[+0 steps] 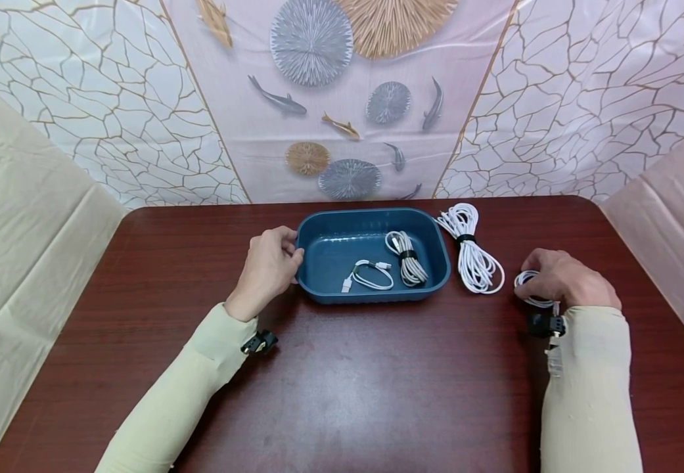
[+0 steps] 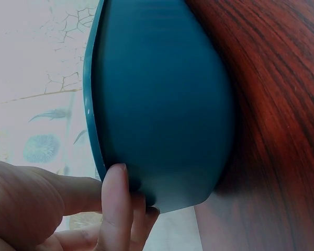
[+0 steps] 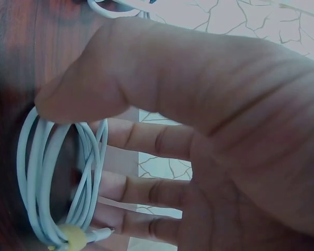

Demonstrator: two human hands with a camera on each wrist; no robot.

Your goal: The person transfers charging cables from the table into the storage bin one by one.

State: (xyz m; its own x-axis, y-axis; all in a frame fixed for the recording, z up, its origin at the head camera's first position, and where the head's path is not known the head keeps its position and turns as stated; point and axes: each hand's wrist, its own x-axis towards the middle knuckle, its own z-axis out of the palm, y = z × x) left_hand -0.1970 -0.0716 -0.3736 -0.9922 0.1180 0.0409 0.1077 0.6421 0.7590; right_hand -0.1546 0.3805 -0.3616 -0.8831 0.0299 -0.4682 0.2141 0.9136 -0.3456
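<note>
A dark blue plastic bin [image 1: 342, 297] stands at the far middle of the table. My left hand [image 1: 271, 259] pinches its left end by the rim; in the left wrist view, fingers bend over the rim against the bin wall [image 2: 162, 104]. Inside the bin lie a short white USB cable [image 1: 374, 284] and a thicker coiled white cable [image 1: 410, 266] bound with a black strap. Toward the right, my right hand [image 1: 572, 279] holds a coil of white cable [image 3: 34, 178] between thumb and fingers, close on the tabletop. A yellow tie [image 3: 73, 237] wraps this coil at one end.
Between the bin and my right hand lies a long white cable bundle [image 1: 476, 263] with a black strap, right by the bin's right end. The dark wooden table [image 1: 342, 394] ends at a patterned cloth backdrop [image 1: 330, 118]. Beige cloth hangs on both sides.
</note>
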